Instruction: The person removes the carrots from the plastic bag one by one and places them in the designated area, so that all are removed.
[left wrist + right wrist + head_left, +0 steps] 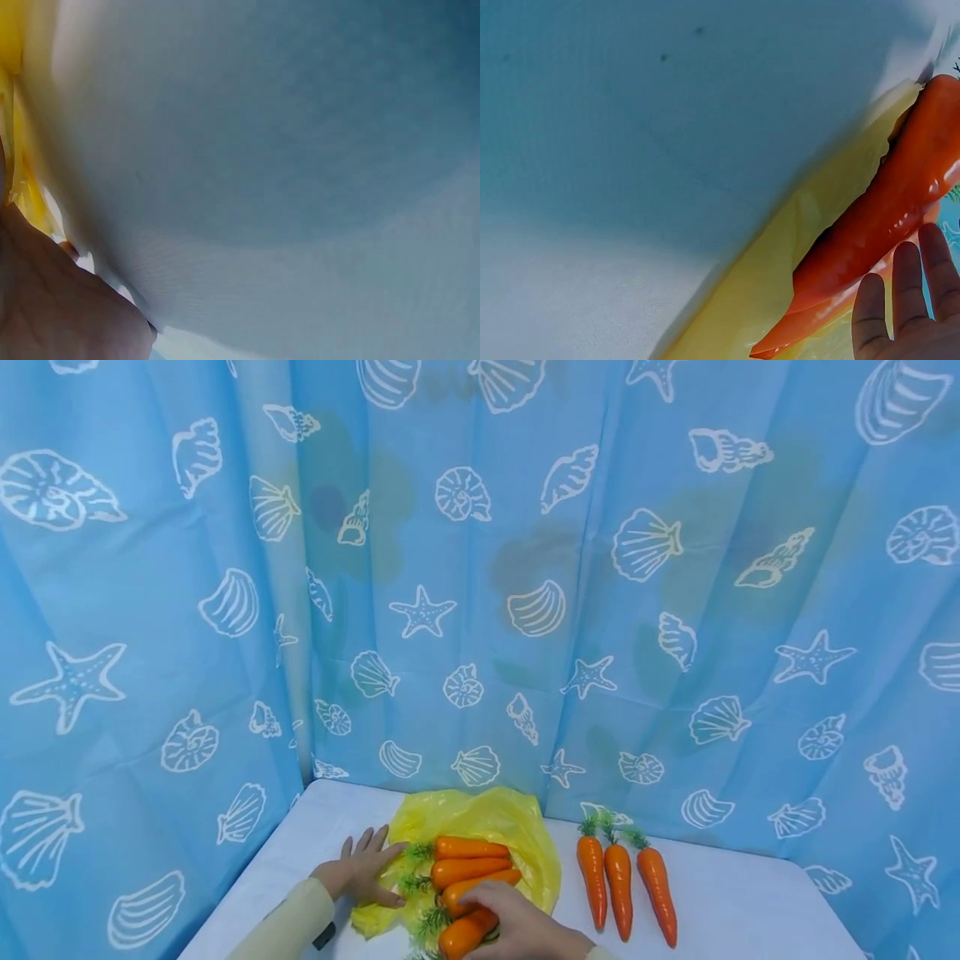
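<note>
Several orange toy carrots [470, 870] lie in a row on a crumpled yellow plastic bag [543, 860], their green tops pointing left. My left hand [363, 868] has its fingers spread over the bag's left edge, beside the carrot tops. Over the carrots nearest me is my right hand [517, 922], fingertips right at them. The right wrist view shows three fairly straight fingers [907, 289] beside a shiny carrot [877, 210], with the bag [780, 247] along its other side; the thumb is hidden. At the left wrist view's lower corner appears the left hand [60, 300], with yellow plastic [30, 195] above it.
Three more carrots [618, 881] lie side by side on the white table [727, 893], right of the bag, tops toward the back. A blue curtain [480, 568] printed with white shells and starfish hangs behind and to the left of the table.
</note>
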`<state>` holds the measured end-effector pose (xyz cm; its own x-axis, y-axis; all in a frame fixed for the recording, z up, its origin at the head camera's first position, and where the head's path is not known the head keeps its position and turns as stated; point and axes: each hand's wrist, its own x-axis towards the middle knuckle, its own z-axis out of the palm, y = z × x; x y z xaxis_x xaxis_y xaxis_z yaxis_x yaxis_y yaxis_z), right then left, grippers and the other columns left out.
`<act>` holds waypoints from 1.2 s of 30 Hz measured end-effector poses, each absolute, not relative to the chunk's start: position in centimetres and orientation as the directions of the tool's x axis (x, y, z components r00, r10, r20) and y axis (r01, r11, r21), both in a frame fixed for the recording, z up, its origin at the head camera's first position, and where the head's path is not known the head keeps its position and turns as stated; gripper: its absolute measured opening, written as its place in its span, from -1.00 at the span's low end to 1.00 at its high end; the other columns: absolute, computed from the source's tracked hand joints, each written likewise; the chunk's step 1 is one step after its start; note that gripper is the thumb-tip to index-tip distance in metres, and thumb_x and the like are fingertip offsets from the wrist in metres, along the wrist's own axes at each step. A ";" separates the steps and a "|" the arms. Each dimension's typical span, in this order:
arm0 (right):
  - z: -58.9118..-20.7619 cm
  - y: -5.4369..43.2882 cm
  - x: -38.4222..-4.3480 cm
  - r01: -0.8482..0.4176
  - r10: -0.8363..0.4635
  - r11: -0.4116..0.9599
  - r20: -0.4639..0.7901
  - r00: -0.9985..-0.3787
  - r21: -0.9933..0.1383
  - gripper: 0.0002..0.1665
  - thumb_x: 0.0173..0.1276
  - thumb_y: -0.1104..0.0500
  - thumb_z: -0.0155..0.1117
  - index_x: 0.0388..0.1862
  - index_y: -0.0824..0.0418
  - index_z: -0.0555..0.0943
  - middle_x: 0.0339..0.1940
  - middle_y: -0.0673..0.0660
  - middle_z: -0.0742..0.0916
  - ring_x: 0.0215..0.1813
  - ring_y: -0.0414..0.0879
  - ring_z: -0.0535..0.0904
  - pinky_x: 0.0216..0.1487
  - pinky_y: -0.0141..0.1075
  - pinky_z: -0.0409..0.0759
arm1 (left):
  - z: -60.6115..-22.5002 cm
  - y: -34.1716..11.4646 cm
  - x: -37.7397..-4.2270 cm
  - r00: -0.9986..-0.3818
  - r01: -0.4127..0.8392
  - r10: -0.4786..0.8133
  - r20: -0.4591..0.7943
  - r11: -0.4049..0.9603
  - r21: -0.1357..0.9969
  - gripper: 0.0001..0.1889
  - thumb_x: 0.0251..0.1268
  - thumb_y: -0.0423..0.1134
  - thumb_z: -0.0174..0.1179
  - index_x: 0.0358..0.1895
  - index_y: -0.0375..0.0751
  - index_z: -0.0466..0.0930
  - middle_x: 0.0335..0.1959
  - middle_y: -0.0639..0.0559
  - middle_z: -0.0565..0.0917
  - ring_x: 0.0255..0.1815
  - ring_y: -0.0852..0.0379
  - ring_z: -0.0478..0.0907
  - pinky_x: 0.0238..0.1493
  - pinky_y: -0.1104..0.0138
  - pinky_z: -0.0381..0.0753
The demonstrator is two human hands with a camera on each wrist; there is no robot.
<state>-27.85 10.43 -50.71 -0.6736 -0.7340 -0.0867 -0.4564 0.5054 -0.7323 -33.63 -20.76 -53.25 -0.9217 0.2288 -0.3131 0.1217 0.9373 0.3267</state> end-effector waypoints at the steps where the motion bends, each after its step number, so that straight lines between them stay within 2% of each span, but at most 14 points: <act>1: -50.7 10.4 -27.8 -0.445 -0.729 0.511 -0.098 -0.677 -0.735 -0.39 0.22 -0.23 0.42 0.24 -0.19 0.53 0.20 -0.23 0.58 0.13 -0.23 0.46 0.14 -0.25 0.54 | -53.2 -20.7 -33.7 -0.921 0.120 0.229 -0.315 0.937 0.328 0.03 -0.14 0.46 0.35 0.48 0.17 0.25 0.61 -0.21 -0.01 0.60 -0.35 -0.15 0.50 -0.33 -0.29; 4: -50.7 10.3 -27.7 -0.425 -0.721 0.524 -0.119 -0.683 -0.738 -0.39 0.21 -0.26 0.41 0.23 -0.24 0.53 0.17 -0.28 0.58 0.09 -0.25 0.45 0.12 -0.25 0.54 | -53.2 -20.6 -33.7 -0.921 0.115 0.227 -0.317 0.936 0.334 0.03 -0.15 0.45 0.37 0.48 0.17 0.26 0.61 -0.22 0.00 0.59 -0.36 -0.14 0.50 -0.34 -0.29; 8: -51.0 10.2 -27.8 -0.464 -0.723 0.545 -0.111 -0.682 -0.698 -0.39 0.21 -0.28 0.40 0.23 -0.23 0.54 0.16 -0.29 0.59 0.10 -0.28 0.45 0.16 -0.22 0.53 | -53.2 -20.5 -33.9 -0.922 0.124 0.236 -0.307 0.932 0.341 0.02 -0.15 0.44 0.38 0.47 0.17 0.27 0.61 -0.23 0.00 0.59 -0.38 -0.14 0.49 -0.35 -0.29; 14: -51.3 9.8 -28.0 -0.575 -0.774 0.525 -0.071 -0.629 -0.628 -0.40 0.23 -0.26 0.39 0.23 -0.16 0.56 0.14 -0.28 0.62 0.12 -0.34 0.45 0.17 -0.24 0.51 | -53.4 -20.6 -33.8 -0.919 0.110 0.235 -0.317 0.924 0.367 0.04 -0.16 0.45 0.37 0.48 0.16 0.26 0.62 -0.22 -0.03 0.60 -0.36 -0.18 0.50 -0.33 -0.34; 18: -52.1 9.2 -28.3 -0.576 -0.783 0.523 -0.086 -0.617 -0.628 -0.45 0.21 -0.24 0.41 0.17 -0.18 0.58 0.05 -0.30 0.64 0.04 -0.38 0.46 0.11 -0.27 0.51 | -53.6 -20.7 -33.7 -0.917 0.121 0.242 -0.315 0.925 0.360 0.06 -0.17 0.49 0.34 0.49 0.17 0.24 0.62 -0.21 -0.05 0.61 -0.35 -0.21 0.50 -0.33 -0.36; 21: -54.3 8.8 -29.4 -0.600 -0.799 0.527 -0.110 -0.591 -0.602 -0.51 0.27 -0.23 0.36 0.14 -0.17 0.60 -0.02 -0.30 0.64 -0.06 -0.40 0.48 0.00 -0.35 0.53 | -53.5 -20.8 -33.8 -0.918 0.119 0.237 -0.319 0.929 0.349 0.06 -0.17 0.49 0.33 0.49 0.18 0.24 0.63 -0.20 -0.05 0.61 -0.34 -0.21 0.51 -0.32 -0.35; 26: -60.0 8.9 -32.6 -0.684 -0.837 0.499 -0.090 -0.540 -0.531 -0.56 0.36 -0.26 0.25 0.16 -0.20 0.58 -0.12 -0.32 0.60 -0.14 -0.46 0.47 -0.16 -0.45 0.53 | -53.3 -20.6 -34.0 -0.919 0.114 0.226 -0.323 0.937 0.330 0.04 -0.17 0.47 0.35 0.48 0.19 0.25 0.62 -0.20 -0.02 0.61 -0.34 -0.18 0.50 -0.33 -0.28; 28: -60.7 8.9 -33.1 -0.668 -0.832 0.496 -0.086 -0.548 -0.554 -0.55 0.32 -0.29 0.26 0.14 -0.23 0.57 -0.13 -0.36 0.59 -0.14 -0.49 0.46 -0.15 -0.45 0.53 | -53.4 -20.5 -34.1 -0.920 0.118 0.227 -0.319 0.938 0.327 0.03 -0.16 0.46 0.35 0.48 0.19 0.25 0.62 -0.20 -0.02 0.60 -0.35 -0.17 0.50 -0.34 -0.28; 30: -59.8 8.8 -32.4 -0.609 -0.811 0.519 -0.121 -0.572 -0.600 -0.54 0.30 -0.28 0.30 0.12 -0.22 0.57 -0.12 -0.34 0.61 -0.13 -0.46 0.49 -0.12 -0.41 0.56 | -53.4 -20.6 -34.1 -0.921 0.122 0.230 -0.315 0.937 0.326 0.03 -0.15 0.46 0.35 0.48 0.19 0.24 0.62 -0.21 -0.03 0.60 -0.35 -0.18 0.50 -0.33 -0.28; 36: -52.6 8.3 -27.0 -0.284 -0.677 0.575 -0.252 -0.692 -0.767 -0.51 0.19 -0.16 0.47 0.06 -0.12 0.55 -0.14 -0.21 0.63 -0.19 -0.23 0.56 -0.09 -0.23 0.61 | -53.5 -20.7 -33.8 -0.922 0.122 0.235 -0.309 0.931 0.344 0.02 -0.14 0.45 0.36 0.48 0.16 0.26 0.62 -0.22 -0.03 0.60 -0.35 -0.19 0.50 -0.32 -0.32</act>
<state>-27.04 8.34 -52.58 -0.6920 -0.6767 -0.2516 -0.2835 0.5752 -0.7673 -33.84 -20.74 -53.50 -0.9216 0.2349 -0.3090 0.1221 0.9311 0.3437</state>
